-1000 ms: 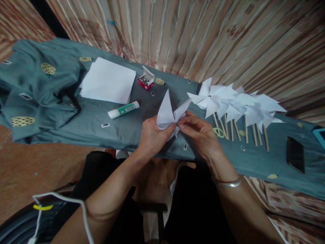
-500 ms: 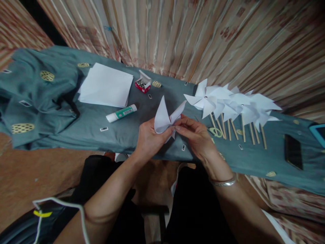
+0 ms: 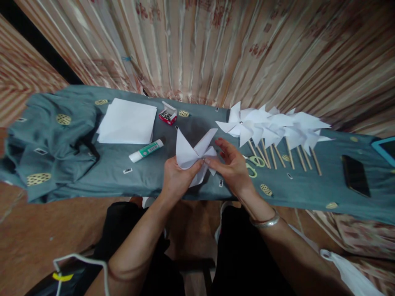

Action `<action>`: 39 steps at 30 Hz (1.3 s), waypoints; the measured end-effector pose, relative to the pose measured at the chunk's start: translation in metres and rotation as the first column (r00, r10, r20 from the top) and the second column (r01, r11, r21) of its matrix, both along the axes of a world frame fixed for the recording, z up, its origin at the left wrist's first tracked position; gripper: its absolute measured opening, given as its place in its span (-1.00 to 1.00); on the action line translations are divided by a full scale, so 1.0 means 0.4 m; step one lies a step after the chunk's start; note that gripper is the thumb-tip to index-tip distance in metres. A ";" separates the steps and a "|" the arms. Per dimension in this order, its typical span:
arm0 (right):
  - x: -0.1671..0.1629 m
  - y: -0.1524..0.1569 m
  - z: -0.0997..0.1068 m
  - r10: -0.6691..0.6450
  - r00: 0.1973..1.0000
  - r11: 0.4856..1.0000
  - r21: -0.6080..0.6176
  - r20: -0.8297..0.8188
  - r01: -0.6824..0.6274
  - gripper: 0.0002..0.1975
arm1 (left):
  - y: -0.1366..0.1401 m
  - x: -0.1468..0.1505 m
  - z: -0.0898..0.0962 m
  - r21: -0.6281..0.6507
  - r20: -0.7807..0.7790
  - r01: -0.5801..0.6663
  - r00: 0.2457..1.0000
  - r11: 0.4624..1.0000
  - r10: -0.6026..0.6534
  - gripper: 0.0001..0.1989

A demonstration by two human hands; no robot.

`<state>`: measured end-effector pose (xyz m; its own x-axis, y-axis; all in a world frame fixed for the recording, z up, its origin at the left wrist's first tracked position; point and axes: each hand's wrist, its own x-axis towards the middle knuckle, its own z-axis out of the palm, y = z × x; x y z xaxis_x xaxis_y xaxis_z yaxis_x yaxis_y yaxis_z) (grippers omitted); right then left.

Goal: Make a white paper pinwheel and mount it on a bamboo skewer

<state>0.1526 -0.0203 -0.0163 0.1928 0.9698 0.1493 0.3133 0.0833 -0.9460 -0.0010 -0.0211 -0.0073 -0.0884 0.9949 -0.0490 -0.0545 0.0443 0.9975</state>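
My left hand (image 3: pixel 179 177) is closed on a white paper pinwheel (image 3: pixel 202 146), its thumb lying across the front near the middle. A small, shiny speck like a pin head shows at the pinwheel's centre, beside both thumb tips. My right hand (image 3: pixel 234 168) presses its thumb close to that centre, with a folded blade between thumb and fingers; the upper fingers are loosely curled and partly away from the paper. Whatever lies behind the pinwheel is hidden. Right of my right hand lie green-handled scissors (image 3: pixel 255 161), partly covered by it.
White paper sheets (image 3: pixel 128 121), a glue stick (image 3: pixel 146 151) and an open red box of pins (image 3: pixel 168 116) lie left on the cloth-covered table (image 3: pixel 114 181). Several finished pinwheels on sticks (image 3: pixel 277 127) overlap at right, near a black phone (image 3: pixel 355 176) and a blue-edged device (image 3: pixel 384 148). Curtains hang behind.
My right fingers have loosened from a tight pinch at the pinwheel's centre and spread upward. The pinwheel now faces me more openly. The camera view has shifted slightly, showing more of the scissors.
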 end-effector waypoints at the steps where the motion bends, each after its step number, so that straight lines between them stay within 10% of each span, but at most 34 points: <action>1: -0.001 0.002 0.000 0.003 0.999 1.000 -0.012 -0.038 -0.003 -0.40 | 0.000 0.000 0.001 -0.007 0.014 0.000 1.000 1.000 0.000 -0.71; 13: 0.010 0.006 0.040 0.190 0.874 0.938 -0.179 -0.447 -0.296 -0.28 | 0.000 0.002 0.014 -0.044 0.092 -0.001 0.996 0.999 0.005 -0.71; 39: -0.008 -0.001 0.037 0.187 0.924 0.965 -0.117 -0.334 -0.237 -0.51 | -0.002 -0.001 0.003 -0.044 0.099 -0.017 0.995 0.999 0.022 -0.75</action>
<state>0.1496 -0.0207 -0.0015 -0.0069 0.9993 -0.0378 -0.0140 -0.0379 -0.9992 -0.0014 -0.0218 -0.0061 -0.1003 0.9898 -0.1012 -0.1542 0.0850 0.9844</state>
